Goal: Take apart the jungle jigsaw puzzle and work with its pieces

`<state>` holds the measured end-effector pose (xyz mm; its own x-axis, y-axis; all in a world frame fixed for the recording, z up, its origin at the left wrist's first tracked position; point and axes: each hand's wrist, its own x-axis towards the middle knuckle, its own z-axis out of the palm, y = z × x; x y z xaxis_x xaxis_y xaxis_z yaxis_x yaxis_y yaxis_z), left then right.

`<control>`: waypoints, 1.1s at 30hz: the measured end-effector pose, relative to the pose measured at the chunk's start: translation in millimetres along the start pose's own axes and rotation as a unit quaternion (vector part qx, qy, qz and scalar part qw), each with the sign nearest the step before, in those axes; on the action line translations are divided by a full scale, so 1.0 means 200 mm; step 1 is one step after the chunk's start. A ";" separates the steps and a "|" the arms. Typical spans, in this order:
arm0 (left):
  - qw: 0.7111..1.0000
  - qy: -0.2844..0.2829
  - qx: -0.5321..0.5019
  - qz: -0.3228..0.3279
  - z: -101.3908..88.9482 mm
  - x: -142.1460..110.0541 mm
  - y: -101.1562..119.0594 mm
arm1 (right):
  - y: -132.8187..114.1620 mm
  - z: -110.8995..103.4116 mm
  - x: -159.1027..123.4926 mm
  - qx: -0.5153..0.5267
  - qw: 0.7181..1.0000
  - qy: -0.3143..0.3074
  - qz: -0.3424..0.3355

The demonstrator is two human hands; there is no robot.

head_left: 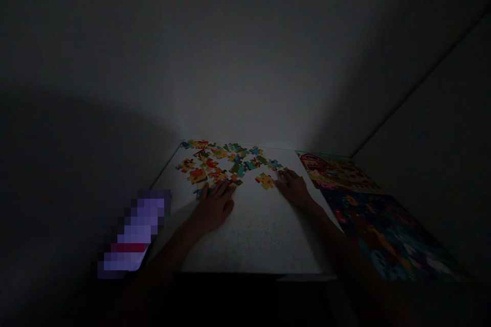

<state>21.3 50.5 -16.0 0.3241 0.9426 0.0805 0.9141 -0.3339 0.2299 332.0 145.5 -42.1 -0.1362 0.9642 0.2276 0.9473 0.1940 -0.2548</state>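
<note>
A: Step in hand? Sorting, it seems. Loose puzzle pieces (226, 161) are spread over the far half of the white worktop (253, 235), from the far left corner toward the middle, none seen joined into a block.

B: Left hand (215, 204)?

A: Laid flat, fingers spread, fingertips resting on the near edge of the scatter. Nothing is pinched.

B: Right hand (293, 187)?

A: Palm down, fingers loosely together, nothing held as far as can be told in this dim light. It is set just beside a lone yellow piece (265, 180), which lies apart from the main scatter, between the two hands. Touching or not cannot be told.

B: Next move?

A: Judged only: one piece would need to be pinched and lifted clear of its neighbours, then turned to match. The yellow one looks easiest, as it lies free. The crowded pieces under the left fingertips could be nudged by mistake.

B: Anything else?

A: Two picture sheets along the right edge: a reddish picture sheet (337, 171) at the far right corner, a dark blue picture sheet (387, 235) nearer. A pixelated purple patch (134, 232) sits off the left edge.

B: Writing, brands?

A: None readable; too dark and small.
</note>
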 end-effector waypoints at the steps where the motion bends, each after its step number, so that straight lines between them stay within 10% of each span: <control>1: 1.000 -0.004 -0.001 -0.003 -0.01 0.03 0.00 | -0.04 0.00 -0.05 0.002 1.000 0.009 0.000; 9: 1.000 0.009 -0.017 -0.002 0.00 0.20 0.05 | -0.38 0.04 -0.36 0.010 0.992 0.017 -0.123; 16: 0.997 0.078 -0.024 -0.004 0.04 0.23 0.04 | -0.42 -0.04 -0.33 0.124 0.968 -0.037 -0.215; 25: 0.968 0.116 0.023 -0.222 -0.12 0.44 -0.17 | -0.20 0.00 0.21 0.036 0.999 0.005 0.012; 33: 0.932 0.069 0.013 -0.354 -0.15 0.71 -0.52 | -0.18 0.03 0.25 -0.007 0.997 -0.071 0.000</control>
<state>-34.1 218.9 -0.2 -0.3965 0.9171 0.0416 0.8928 0.3747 0.2501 288.7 187.4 -26.0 -0.1743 0.9804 0.0918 0.9514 0.1917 -0.2409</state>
